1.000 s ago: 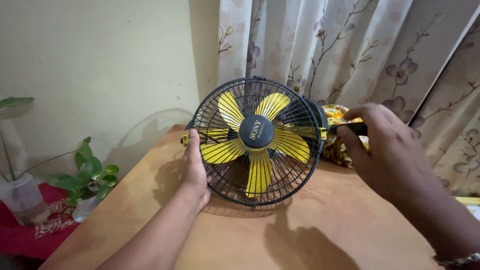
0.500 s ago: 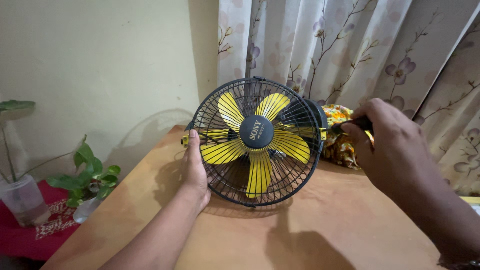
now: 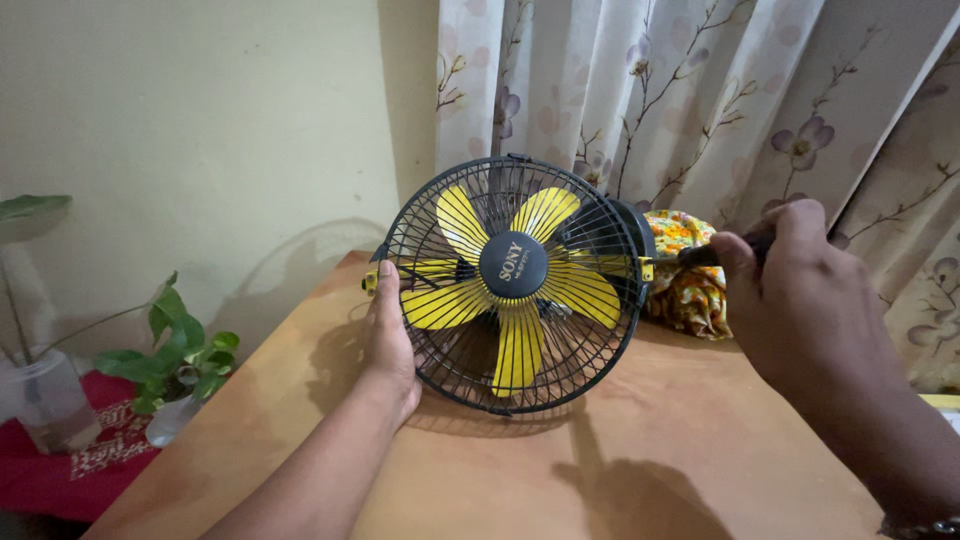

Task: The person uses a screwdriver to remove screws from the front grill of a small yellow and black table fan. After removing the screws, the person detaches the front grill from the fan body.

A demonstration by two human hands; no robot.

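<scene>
A small table fan (image 3: 512, 282) with a black wire guard and yellow blades stands upright on a wooden table (image 3: 640, 440). My left hand (image 3: 388, 335) grips the guard's left rim, thumb beside a yellow clip (image 3: 371, 277). My right hand (image 3: 800, 300) is closed around a dark-handled tool (image 3: 705, 254), likely a screwdriver. Its tip points at the yellow clip (image 3: 647, 268) on the guard's right rim and sits just short of it.
A bundle of flowered cloth (image 3: 690, 275) lies behind the fan on the right. Floral curtains (image 3: 700, 100) hang at the back. Left of the table, leafy plants (image 3: 180, 350) stand in clear containers on a red cloth (image 3: 60, 470).
My right hand has drawn back to the right with the tool, so its tip has come away from the right clip. The left hand and fan have stayed still.
</scene>
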